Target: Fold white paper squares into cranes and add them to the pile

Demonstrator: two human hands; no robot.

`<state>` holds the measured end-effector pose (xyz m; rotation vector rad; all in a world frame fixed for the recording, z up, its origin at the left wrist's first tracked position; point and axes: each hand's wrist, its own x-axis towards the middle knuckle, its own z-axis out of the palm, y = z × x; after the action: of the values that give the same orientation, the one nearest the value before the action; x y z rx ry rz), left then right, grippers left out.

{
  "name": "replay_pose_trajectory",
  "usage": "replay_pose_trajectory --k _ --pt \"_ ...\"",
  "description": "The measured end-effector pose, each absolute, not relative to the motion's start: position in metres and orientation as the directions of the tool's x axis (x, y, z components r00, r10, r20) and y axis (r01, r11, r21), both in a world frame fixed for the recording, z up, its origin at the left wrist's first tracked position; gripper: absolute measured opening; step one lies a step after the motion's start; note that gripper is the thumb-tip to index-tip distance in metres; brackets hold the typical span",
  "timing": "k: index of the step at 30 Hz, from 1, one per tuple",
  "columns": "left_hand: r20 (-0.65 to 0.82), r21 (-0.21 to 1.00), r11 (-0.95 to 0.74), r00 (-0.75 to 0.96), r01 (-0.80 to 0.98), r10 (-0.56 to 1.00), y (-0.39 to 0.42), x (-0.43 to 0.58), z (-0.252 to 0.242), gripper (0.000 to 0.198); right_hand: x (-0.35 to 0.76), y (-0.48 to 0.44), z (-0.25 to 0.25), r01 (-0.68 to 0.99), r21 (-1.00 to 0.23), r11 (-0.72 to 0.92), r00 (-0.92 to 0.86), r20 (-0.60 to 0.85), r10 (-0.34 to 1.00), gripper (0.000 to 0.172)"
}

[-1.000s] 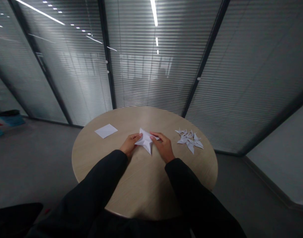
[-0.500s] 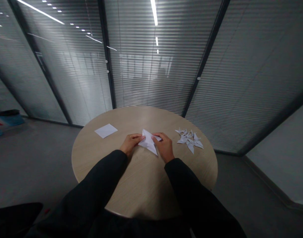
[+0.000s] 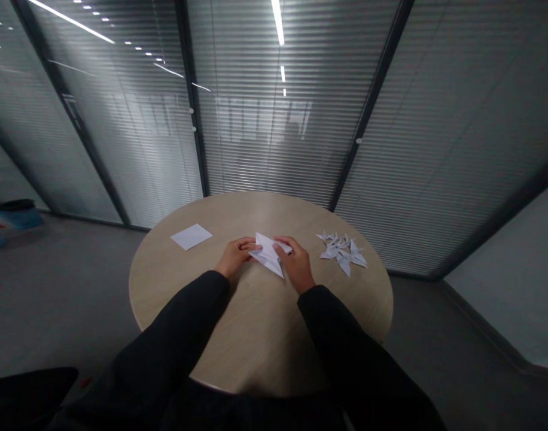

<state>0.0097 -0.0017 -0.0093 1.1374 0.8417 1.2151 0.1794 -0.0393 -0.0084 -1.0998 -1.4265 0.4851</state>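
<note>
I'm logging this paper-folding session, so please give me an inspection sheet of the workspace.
Surface: round wood-grain table, with paper lying on it.
Job's things: folded white paper between the hands; square white paper sheet to its left; pile of origami figures to its right.
Clutter: nothing seen.
Hands: left hand and right hand both on the folded paper.
Cables: nothing seen.
Surroundings: glass partitions with blinds; grey floor; blue and red items on the floor, far left.
</note>
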Motion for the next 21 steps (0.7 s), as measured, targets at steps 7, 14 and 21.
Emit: replay_pose_trajectory --k 7,14,21 --pt "0.207 0.951 -0.175 0.103 -0.255 0.973 -0.007 0.007 0.000 0.041 0.176 -0.031 -0.019 -0.171 -0.953 0.252 0.085 0.241 0.967 0.073" --pt "0.182 0.960 -0.133 0.188 -0.246 0.965 -0.011 0.012 -0.002 0.044 0.174 -0.031 -0.022 -0.016 -0.961 0.276 0.135 0.271 0.953 0.034" --pt "0.142 0.949 -0.063 0.241 -0.308 0.960 -0.008 0.015 -0.009 0.056 0.177 -0.025 -0.027 0.120 -0.951 0.284 0.204 0.304 0.931 0.029"
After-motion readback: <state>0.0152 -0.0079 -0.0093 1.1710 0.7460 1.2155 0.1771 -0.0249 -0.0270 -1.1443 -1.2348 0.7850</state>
